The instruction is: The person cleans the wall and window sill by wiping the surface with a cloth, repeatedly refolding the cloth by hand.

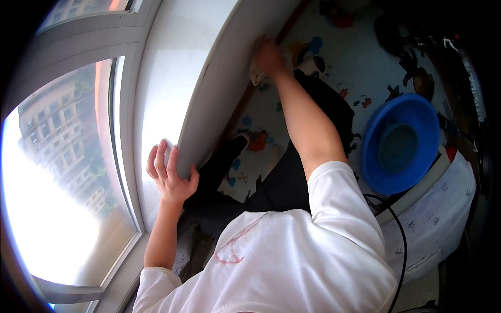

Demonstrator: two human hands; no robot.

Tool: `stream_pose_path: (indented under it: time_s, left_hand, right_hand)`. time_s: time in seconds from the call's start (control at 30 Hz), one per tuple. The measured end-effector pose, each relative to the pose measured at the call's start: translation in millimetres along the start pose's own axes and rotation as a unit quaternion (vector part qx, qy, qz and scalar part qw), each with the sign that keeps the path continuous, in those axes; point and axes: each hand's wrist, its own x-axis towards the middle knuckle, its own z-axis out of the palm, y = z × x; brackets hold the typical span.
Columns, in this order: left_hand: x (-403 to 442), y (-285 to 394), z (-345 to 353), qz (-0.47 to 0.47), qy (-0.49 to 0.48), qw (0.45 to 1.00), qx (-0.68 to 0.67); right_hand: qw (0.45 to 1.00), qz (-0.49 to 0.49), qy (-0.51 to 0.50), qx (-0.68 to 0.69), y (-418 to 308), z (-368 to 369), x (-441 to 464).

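My left hand (171, 175) rests on the edge of the white window sill (180, 68), its fingers spread over the top and the thumb toward the front face. Farther off, my right hand (270, 57) reaches down to the wall (229, 78) below the sill, near the brown strip at the floor. Its fingers are closed on a pale cloth (256, 75), which shows beneath the hand and touches the wall. Part of the cloth is hidden by the hand.
A window (68, 172) lies at the left. On the right, a blue basin (430, 122) holds a smaller round container (399, 148). A black cable (404, 240) hangs beside a patterned white cloth (443, 214). The floor (334, 65) has colourful patterns.
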Motion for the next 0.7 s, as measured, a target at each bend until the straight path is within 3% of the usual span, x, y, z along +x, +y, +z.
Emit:
stream_pose_path:
  time_s: [0.23, 0.33, 0.63, 0.7]
  left_hand:
    - [1, -1, 1, 0.001, -0.004, 1.000, 0.005]
    - [0, 0, 1, 0.002, -0.004, 1.000, 0.003]
    - [-3, -1, -2, -0.001, -0.011, 1.000, 0.009]
    - [0, 1, 1, 0.002, -0.005, 1.000, 0.010]
  right_hand:
    - [0.995, 0.014, 0.042, 0.092, -10, -10, 7]
    - [1.000, -0.010, 0.014, -0.009, -3, -1, 2]
    - [0.996, 0.007, 0.023, 0.087, -10, -6, 1]
    - [1.000, 0.004, 0.005, 0.018, -4, -4, 6]
